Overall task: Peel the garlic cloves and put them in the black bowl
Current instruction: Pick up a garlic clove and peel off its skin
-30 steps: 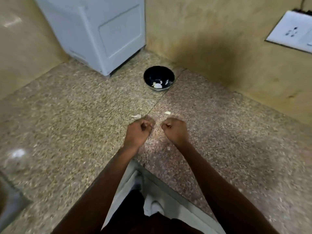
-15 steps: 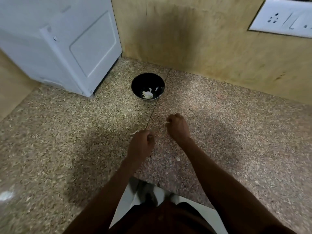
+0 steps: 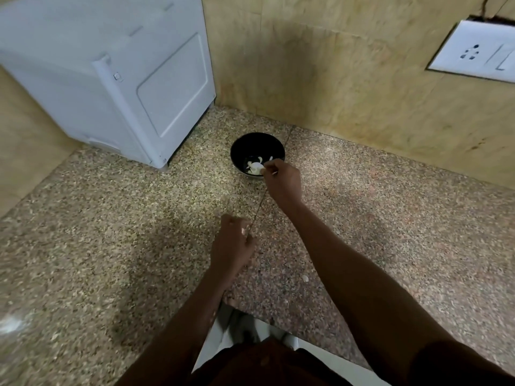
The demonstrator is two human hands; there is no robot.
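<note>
The black bowl stands on the speckled stone counter near the back corner, with several pale peeled garlic pieces in its bottom. My right hand reaches over the bowl's near rim, its fingertips pinching a small white garlic clove. Nearer to me, my left hand hovers over the counter with fingers curled; a bit of pale skin shows at its fingertips.
A white appliance stands at the back left, close to the bowl. The tan wall carries a white socket plate at the right. A small scrap of peel lies on the counter between my forearms. The counter's front edge is below.
My right hand has moved away from the left and forward to the bowl, carrying the clove. My left hand stayed near the counter seam. The camera has tilted and come closer.
</note>
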